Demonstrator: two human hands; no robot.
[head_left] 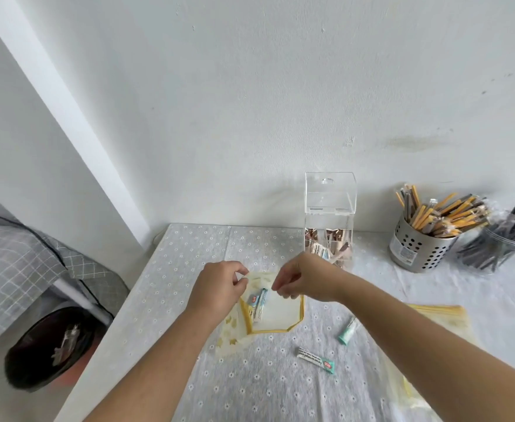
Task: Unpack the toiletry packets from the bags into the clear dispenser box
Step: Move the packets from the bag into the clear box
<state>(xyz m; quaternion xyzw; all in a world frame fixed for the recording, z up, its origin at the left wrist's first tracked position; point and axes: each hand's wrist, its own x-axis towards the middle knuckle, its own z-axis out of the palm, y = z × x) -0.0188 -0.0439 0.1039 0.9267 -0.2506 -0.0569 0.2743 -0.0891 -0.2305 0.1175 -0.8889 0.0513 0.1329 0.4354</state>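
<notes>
A translucent bag with yellow trim (280, 315) lies on the table's middle. My left hand (219, 284) pinches its top edge on the left, and my right hand (301, 278) pinches the top edge on the right. Inside the bag lie two or three small packets (258, 303). The clear dispenser box (330, 220) stands upright by the wall behind my right hand, its lid up and several packets in its lower part. A small green tube (348, 328) and a flat packet (316, 360) rest loose on the cloth in front of the bag.
A perforated metal cup (414, 245) of wrapped yellow sticks and a clear cup (499, 242) of dark sticks stand at the right. Another yellow-trimmed bag (442, 312) lies under my right forearm. A dark bin (49, 345) sits on the floor left of the table (164, 269).
</notes>
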